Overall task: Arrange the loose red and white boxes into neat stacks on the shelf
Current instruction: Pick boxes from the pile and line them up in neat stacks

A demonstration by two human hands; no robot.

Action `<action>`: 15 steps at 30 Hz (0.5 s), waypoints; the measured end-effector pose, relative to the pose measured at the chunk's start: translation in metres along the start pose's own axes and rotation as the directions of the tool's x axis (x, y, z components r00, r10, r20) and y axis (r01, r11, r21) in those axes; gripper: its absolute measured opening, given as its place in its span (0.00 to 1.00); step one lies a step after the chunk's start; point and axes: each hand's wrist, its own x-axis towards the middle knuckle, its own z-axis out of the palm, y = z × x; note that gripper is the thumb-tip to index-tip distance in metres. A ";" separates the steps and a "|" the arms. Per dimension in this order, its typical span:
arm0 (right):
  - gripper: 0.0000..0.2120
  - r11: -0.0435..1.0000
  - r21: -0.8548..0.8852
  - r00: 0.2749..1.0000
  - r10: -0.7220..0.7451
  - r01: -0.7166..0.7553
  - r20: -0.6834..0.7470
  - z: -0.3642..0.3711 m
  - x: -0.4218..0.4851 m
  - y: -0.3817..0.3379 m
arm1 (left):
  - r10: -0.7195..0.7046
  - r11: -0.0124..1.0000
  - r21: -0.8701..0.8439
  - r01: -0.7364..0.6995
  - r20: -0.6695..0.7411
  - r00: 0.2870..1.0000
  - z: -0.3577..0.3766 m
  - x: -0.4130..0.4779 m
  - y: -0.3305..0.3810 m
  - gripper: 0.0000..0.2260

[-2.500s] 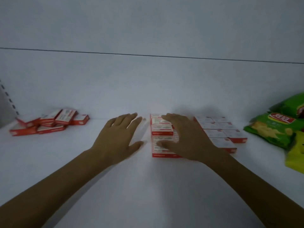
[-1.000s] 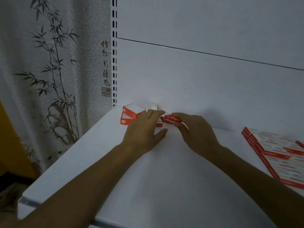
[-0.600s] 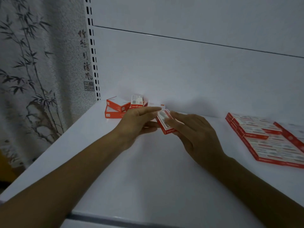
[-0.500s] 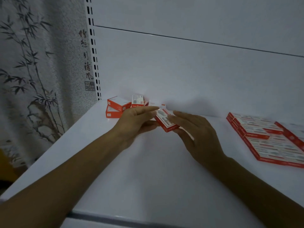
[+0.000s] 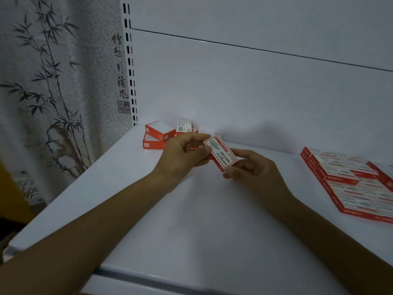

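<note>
A small red and white box [image 5: 221, 153] hangs tilted above the white shelf [image 5: 191, 209], its printed face toward me. My right hand [image 5: 253, 169] pinches its lower end between thumb and fingers. My left hand [image 5: 182, 154] pinches its upper left corner and also curls round another red box [image 5: 192, 148], mostly hidden under the fingers. A loose heap of red and white boxes [image 5: 161, 135] lies in the back left corner of the shelf. Neat flat rows of the same boxes [image 5: 350, 182] lie at the right.
A perforated shelf upright [image 5: 129, 60] stands at the back left, with a bamboo-print hanging [image 5: 59, 81] beyond it. The shelf's front edge [image 5: 148, 277] runs below my forearms. The white back panel [image 5: 255, 92] rises behind the boxes.
I turned from the neat rows to the left heap. Both hands picked a box out of the heap, lifted it off the shelf and turned its printed face toward me.
</note>
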 end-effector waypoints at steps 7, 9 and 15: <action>0.28 0.996 0.058 0.997 0.065 -0.068 0.049 0.001 -0.004 -0.002 | -0.145 0.989 0.009 0.146 0.186 0.972 0.010 -0.005 -0.001 0.18; 0.32 0.992 0.105 0.989 0.059 -0.074 0.134 0.003 -0.006 -0.002 | -0.165 0.984 -0.020 0.175 0.253 0.953 0.010 -0.007 -0.002 0.23; 0.29 0.998 0.007 0.996 -0.061 0.061 0.061 0.007 -0.005 -0.002 | -0.191 0.965 -0.131 0.229 0.250 0.949 0.010 -0.010 0.002 0.20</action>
